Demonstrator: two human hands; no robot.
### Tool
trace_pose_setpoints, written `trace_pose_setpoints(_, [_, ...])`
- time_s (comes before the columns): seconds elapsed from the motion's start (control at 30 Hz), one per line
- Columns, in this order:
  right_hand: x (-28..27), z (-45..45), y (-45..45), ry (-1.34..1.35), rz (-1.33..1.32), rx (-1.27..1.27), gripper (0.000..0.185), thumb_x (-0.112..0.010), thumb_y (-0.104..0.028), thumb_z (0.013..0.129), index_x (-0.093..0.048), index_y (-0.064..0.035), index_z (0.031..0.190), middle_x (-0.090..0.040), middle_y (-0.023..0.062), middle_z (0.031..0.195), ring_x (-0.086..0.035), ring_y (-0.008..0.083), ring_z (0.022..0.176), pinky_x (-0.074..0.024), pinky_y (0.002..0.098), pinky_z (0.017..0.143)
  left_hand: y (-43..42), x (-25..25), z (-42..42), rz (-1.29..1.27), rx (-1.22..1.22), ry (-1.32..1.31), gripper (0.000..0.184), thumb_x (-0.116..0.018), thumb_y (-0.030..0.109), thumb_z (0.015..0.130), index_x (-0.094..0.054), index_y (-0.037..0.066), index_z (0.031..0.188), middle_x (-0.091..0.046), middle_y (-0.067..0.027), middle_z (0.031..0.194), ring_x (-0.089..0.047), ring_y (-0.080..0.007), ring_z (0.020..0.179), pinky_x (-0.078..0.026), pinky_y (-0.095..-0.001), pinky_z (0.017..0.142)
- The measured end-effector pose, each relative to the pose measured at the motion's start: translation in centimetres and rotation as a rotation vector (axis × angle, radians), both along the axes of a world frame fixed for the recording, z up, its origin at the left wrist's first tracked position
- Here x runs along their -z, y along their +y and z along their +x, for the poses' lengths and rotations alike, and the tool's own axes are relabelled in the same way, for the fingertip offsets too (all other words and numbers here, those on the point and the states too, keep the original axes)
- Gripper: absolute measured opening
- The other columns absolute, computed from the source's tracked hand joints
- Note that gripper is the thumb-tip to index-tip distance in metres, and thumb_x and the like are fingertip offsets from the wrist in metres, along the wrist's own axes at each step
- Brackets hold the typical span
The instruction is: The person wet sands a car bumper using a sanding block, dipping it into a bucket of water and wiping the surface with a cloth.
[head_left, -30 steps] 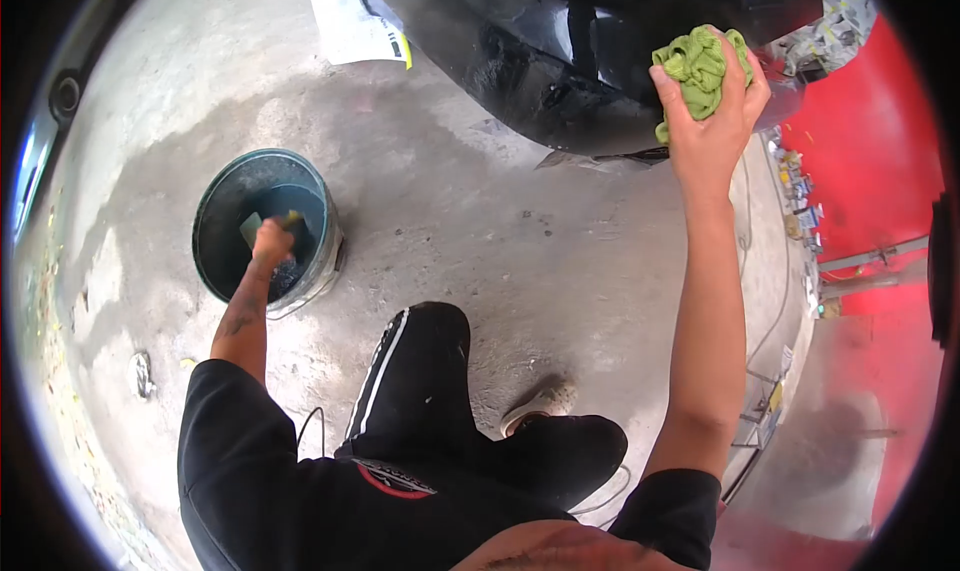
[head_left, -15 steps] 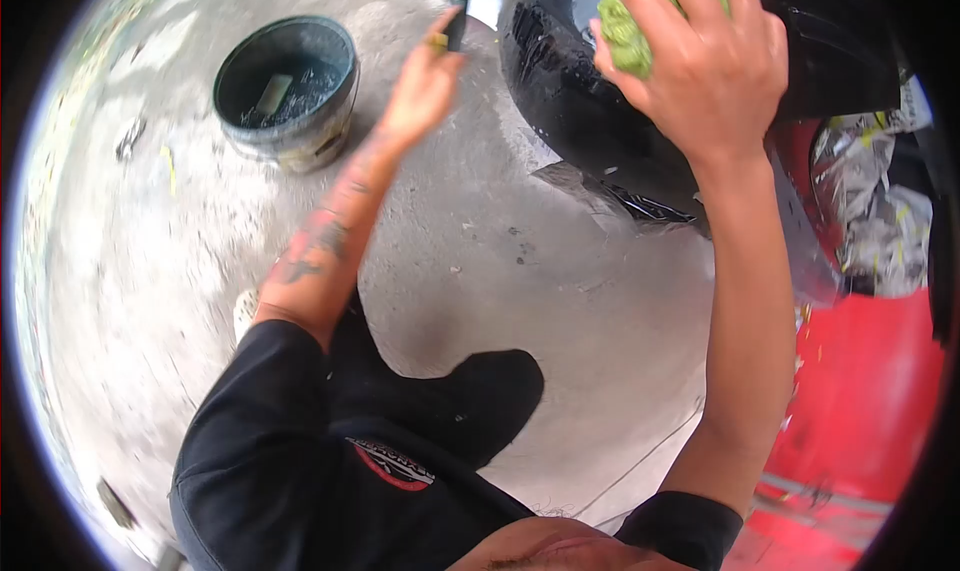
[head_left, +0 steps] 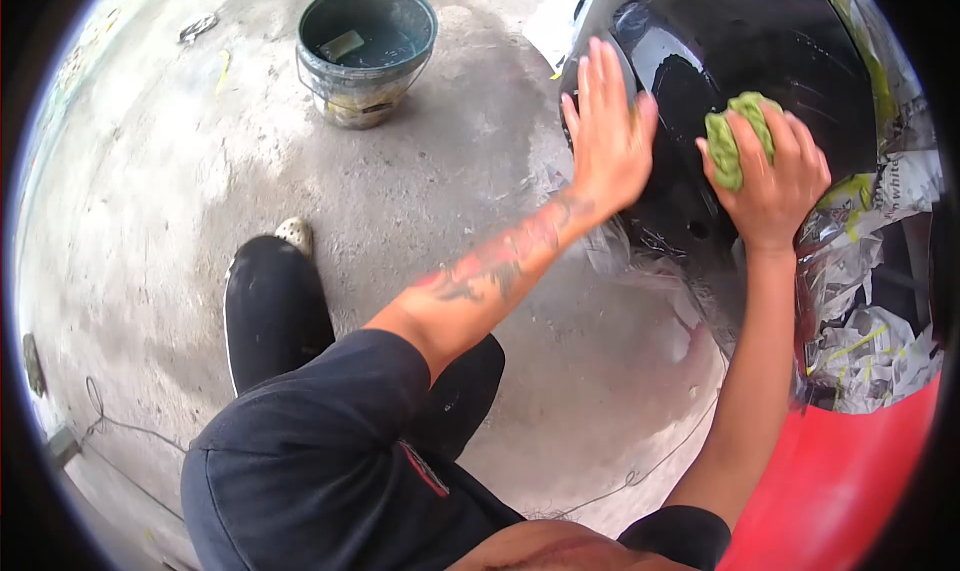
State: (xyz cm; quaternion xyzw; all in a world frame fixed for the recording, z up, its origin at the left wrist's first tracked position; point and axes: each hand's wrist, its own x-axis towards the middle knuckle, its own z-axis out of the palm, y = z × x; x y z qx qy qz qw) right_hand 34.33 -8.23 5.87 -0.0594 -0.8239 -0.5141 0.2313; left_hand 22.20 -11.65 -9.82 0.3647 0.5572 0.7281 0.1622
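My left hand (head_left: 608,136) lies over the left edge of a glossy black curved panel (head_left: 800,46), its fingers stretched out; whatever is under the palm is hidden. To the right of it, my right hand (head_left: 775,181) grips a crumpled green cloth (head_left: 730,156) against the wet-looking panel. A dark green bucket (head_left: 368,66) with water inside stands on the floor at the upper left. A pale flat block (head_left: 342,46) is in the bucket.
Newspaper and yellow tape (head_left: 870,356) cover parts around the panel's right side. Below them is a red surface (head_left: 845,481). A thin cable (head_left: 130,428) runs over the concrete floor (head_left: 160,221) at the lower left. My bent knee (head_left: 275,301) is left of centre.
The view has shifted toward the black panel. My left hand has gone from the bucket to the panel, and the dark block it held half a second ago is out of sight. The cloth remains in my right hand.
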Motion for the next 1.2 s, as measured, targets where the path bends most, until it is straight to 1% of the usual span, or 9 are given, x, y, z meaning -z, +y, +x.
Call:
trace_pose_setpoints(0.07, [0.3,0.7,0.2,0.008,-0.012,-0.033,0.044,-0.083,-0.047,0.080,-0.071,-0.0292,0.118,-0.062,-0.0001,0.130,-0.059,0.0275,0.117,-0.0420,0.0433,0.096,-1.8,2.8,4.4,0.137,-0.039,0.236,0.087,-0.057,0.037,0.101,-0.009,0.002,0.165,-0.008,-0.0220,0.172,-0.002,-0.0504,0.157,-0.005,-0.0688,0.121])
trace_pose_setpoints(0.13, [0.2,0.3,0.0,0.003,-0.027,-0.026,0.047,-0.085,-0.046,0.078,-0.070,-0.0280,0.118,-0.062,0.0020,0.130,-0.059,0.0296,0.116,-0.0432,0.0436,0.096,-2.9,7.0,8.2,0.132,0.042,0.546,0.092,-0.065,0.044,0.094,-0.020,0.003,0.163,-0.012,-0.0220,0.171,-0.001,-0.0505,0.157,-0.005,-0.0758,0.116])
trace_pose_setpoints(0.2, [0.3,0.2,-0.2,-0.015,-0.020,-0.013,0.049,-0.088,-0.042,0.075,-0.070,-0.0245,0.118,-0.061,0.0071,0.128,-0.059,0.0339,0.115,-0.0465,0.0464,0.095,-2.0,6.7,6.0,0.163,-0.001,0.523,0.084,-0.061,0.046,0.098,-0.024,0.005,0.162,-0.016,-0.0191,0.171,-0.008,-0.0472,0.157,-0.007,-0.0740,0.117])
trace_pose_setpoints(0.3, [0.8,-0.5,-0.2,-0.021,-0.031,0.025,0.050,-0.087,-0.039,0.077,-0.069,-0.0180,0.118,-0.060,0.0120,0.125,-0.058,0.0353,0.115,-0.0458,0.0478,0.099,2.8,1.8,-4.0,0.060,0.078,-0.065,0.078,-0.058,0.039,0.099,-0.027,0.007,0.162,-0.024,-0.0154,0.170,-0.019,-0.0417,0.156,-0.011,-0.0714,0.118])
trace_pose_setpoints(0.53, [1.4,-1.0,-0.1,-0.014,-0.043,0.069,0.055,-0.088,-0.036,0.077,-0.065,-0.0139,0.122,-0.058,0.0148,0.127,-0.055,0.0353,0.119,-0.0447,0.0480,0.101,-0.2,5.5,2.6,0.302,-0.101,0.394,0.086,-0.068,0.043,0.091,-0.032,0.010,0.161,-0.027,-0.0122,0.170,-0.021,-0.0411,0.156,-0.008,-0.0744,0.117])
trace_pose_setpoints(0.67, [1.6,-1.0,0.1,-0.005,-0.076,0.038,0.056,-0.088,-0.035,0.077,-0.065,-0.0122,0.123,-0.057,0.0148,0.128,-0.054,0.0357,0.119,-0.0427,0.0480,0.102,3.5,2.5,-5.0,0.222,0.061,-0.066,0.070,-0.053,0.047,0.102,-0.036,0.009,0.159,-0.036,-0.0117,0.165,-0.029,-0.0363,0.153,-0.014,-0.0710,0.117])
trace_pose_setpoints(0.93, [1.4,-1.0,-0.2,-0.035,-0.077,0.059,0.055,-0.087,-0.035,0.078,-0.065,-0.0132,0.123,-0.057,0.0140,0.129,-0.053,0.0342,0.122,-0.0416,0.0486,0.103,-1.3,6.3,6.2,0.304,-0.031,0.218,0.087,-0.070,0.043,0.089,-0.034,0.007,0.159,-0.027,-0.0128,0.169,-0.020,-0.0383,0.157,-0.006,-0.0758,0.116])
trace_pose_setpoints(1.03, [1.3,-0.8,-0.3,-0.064,-0.115,0.055,0.057,-0.086,-0.035,0.078,-0.063,-0.0137,0.125,-0.057,0.0141,0.129,-0.052,0.0345,0.124,-0.0407,0.0487,0.105,-0.8,6.8,3.5,0.285,-0.014,0.351,0.088,-0.072,0.045,0.087,-0.035,0.010,0.160,-0.029,-0.0115,0.168,-0.020,-0.0382,0.157,-0.005,-0.0789,0.114])
trace_pose_setpoints(1.2, [1.3,-0.3,-0.4,-0.045,-0.095,0.070,0.056,-0.085,-0.038,0.079,-0.063,-0.0142,0.125,-0.057,0.0145,0.131,-0.052,0.0350,0.124,-0.0404,0.0493,0.105,4.2,2.1,-6.2,0.142,0.040,0.040,0.067,-0.054,0.042,0.102,-0.038,0.009,0.158,-0.035,-0.0112,0.166,-0.028,-0.0341,0.154,-0.020,-0.0670,0.117])
